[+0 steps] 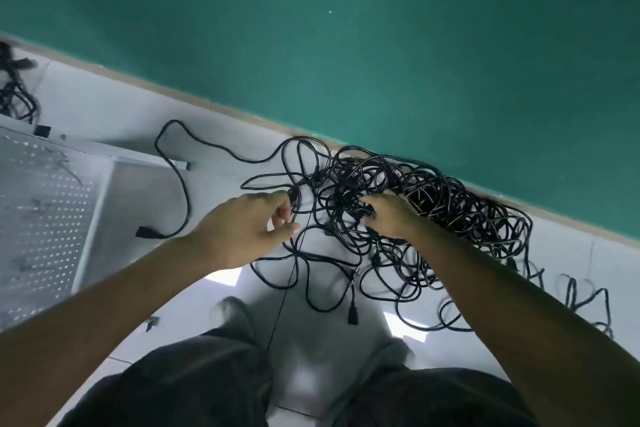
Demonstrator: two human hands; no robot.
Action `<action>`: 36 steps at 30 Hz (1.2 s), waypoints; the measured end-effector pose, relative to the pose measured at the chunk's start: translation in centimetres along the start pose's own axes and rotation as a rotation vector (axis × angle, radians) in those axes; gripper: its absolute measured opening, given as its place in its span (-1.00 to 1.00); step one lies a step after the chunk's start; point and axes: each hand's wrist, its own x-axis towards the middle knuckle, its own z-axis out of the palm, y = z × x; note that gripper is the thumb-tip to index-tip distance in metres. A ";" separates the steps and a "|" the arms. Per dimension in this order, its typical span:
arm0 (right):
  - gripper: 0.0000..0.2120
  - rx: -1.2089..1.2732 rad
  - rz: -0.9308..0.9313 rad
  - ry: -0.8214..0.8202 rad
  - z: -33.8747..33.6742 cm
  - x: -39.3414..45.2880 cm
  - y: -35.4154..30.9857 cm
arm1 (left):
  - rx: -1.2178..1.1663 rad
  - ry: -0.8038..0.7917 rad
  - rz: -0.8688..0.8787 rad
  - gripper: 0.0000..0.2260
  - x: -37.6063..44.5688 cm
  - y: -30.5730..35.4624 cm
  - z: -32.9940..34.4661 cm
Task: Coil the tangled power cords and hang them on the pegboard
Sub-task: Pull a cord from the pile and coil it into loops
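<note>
The left hand (254, 229) pinches one thin black rubber power cord (294, 208) to free it (likely), while right hand (388, 215) fingers dig into the tangled black cord heap (433, 204), grip unclear.

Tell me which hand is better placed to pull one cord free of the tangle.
Probably the left hand: it already pinches a cord loop at the edge of the tangled cords, toward open floor. The right hand is buried in the dense middle.
</note>
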 end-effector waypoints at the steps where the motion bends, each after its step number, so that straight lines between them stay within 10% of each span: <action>1: -0.49 -0.018 -0.003 0.002 0.6 0.6 -0.1 | -0.007 -0.002 0.002 -0.79 0.2 -0.2 0.4; 7: -0.85 -0.039 0.063 0.141 1.6 0.8 -1.1 | 0.029 -0.020 -0.022 -0.80 0.0 -1.2 1.3; 15: -0.87 0.334 -0.028 0.330 -4.1 -9.6 -2.5 | 0.056 0.014 0.024 -0.80 -3.6 3.0 -2.8; 36: -0.93 0.335 -0.343 1.022 -22.9 -49.9 -15.0 | 0.228 0.455 0.345 -0.74 -29.3 23.5 -17.6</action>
